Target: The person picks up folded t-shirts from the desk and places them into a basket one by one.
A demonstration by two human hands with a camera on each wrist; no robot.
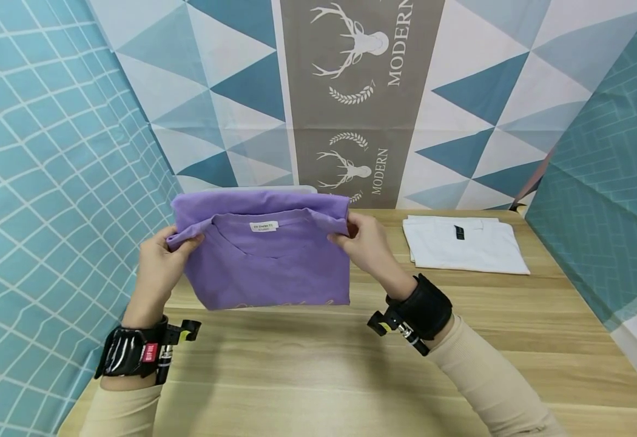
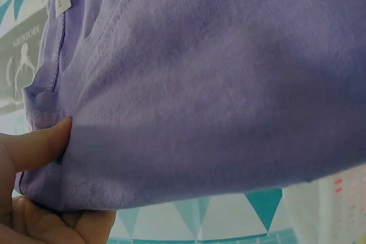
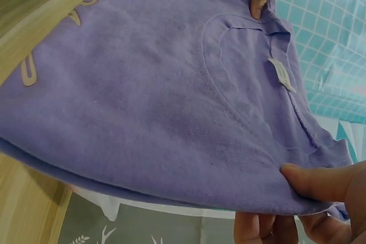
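A folded purple V-neck T-shirt (image 1: 269,267) hangs over the table between two hands, its neckline and white label (image 1: 264,226) facing the wearer. At its left shoulder, my left hand (image 1: 161,258) pinches the cloth, thumb in front and fingers behind. My right hand (image 1: 369,240) grips the opposite shoulder the same way. Part of the yellowish lettering shows along the lower fold in the head view. In the right wrist view, the right thumb (image 3: 317,182) presses on the fabric beside the collar.
On the wooden table (image 1: 307,370), a folded white T-shirt (image 1: 466,244) with a black label lies at the right. The rim of a whitish container (image 1: 291,189) peeks out behind the purple shirt. Patterned cloth walls enclose the table at left, back and right.
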